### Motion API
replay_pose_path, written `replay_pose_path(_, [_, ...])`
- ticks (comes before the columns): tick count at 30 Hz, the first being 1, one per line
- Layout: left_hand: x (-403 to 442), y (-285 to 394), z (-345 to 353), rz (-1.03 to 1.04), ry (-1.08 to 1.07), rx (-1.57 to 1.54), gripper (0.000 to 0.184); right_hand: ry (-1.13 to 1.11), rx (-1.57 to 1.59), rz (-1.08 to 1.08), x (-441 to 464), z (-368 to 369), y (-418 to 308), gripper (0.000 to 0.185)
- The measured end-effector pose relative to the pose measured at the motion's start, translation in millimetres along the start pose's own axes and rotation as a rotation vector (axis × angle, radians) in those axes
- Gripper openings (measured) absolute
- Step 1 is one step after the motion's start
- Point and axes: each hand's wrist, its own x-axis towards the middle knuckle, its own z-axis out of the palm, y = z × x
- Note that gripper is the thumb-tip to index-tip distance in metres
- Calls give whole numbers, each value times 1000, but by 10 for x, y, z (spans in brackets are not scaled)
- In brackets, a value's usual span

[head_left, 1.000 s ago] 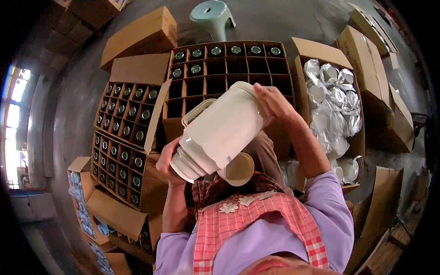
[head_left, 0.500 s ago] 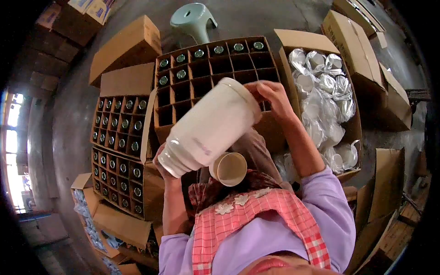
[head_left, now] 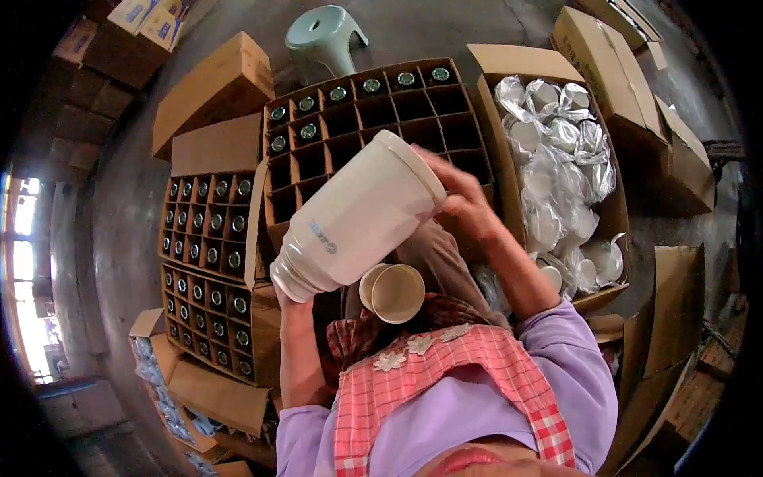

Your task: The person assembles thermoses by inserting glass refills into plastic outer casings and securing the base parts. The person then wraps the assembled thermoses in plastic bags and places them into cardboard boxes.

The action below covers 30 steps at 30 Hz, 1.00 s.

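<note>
A large white flask (head_left: 366, 215) with a ringed, narrower neck lies tilted across both hands, neck end down to the left. Small grey-blue print shows on its side. My left hand (head_left: 289, 300) supports the neck end from below; most of its fingers are hidden behind the flask. At the broad base end, my right hand (head_left: 467, 200) has its fingers against the rim, slightly blurred. A cream cup-shaped piece (head_left: 369, 289) rests in my lap below the flask, its open mouth facing up.
A divided carton (head_left: 274, 226) ahead holds several glass-topped pieces. Filled divided cartons (head_left: 258, 334) stand left. On the right, a carton (head_left: 509, 151) holds plastic-wrapped white pieces. A pale green stool (head_left: 330, 36) stands beyond, with brown boxes (head_left: 214, 87) around.
The flask has turned about its length, so its print now faces up clearly. My right hand has shifted along the base end, and the view has moved slightly.
</note>
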Motion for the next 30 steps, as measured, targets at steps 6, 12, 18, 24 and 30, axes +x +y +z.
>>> replay_pose_path(6, [113, 393, 315, -54, 167, 183, 30, 118, 226, 223, 21, -27, 131, 48])
replay_pose_path(12, [79, -18, -97, -432, 288, -393, 35, -136, -45, 13, 231, -217, -399, 31])
replay_pose_path(18, [42, 137, 241, -371, 18, -197, 32, -254, -618, -550, 265, -92, -718, 29])
replay_pose_path(24, [23, 199, 248, -230, 23, -39, 29, -4, -376, 182, 128, -109, -784, 12])
replay_pose_path(30, [-4, 359, 280, -117, -8, 172, 30, -7, -180, 476, 100, -321, -497, 12])
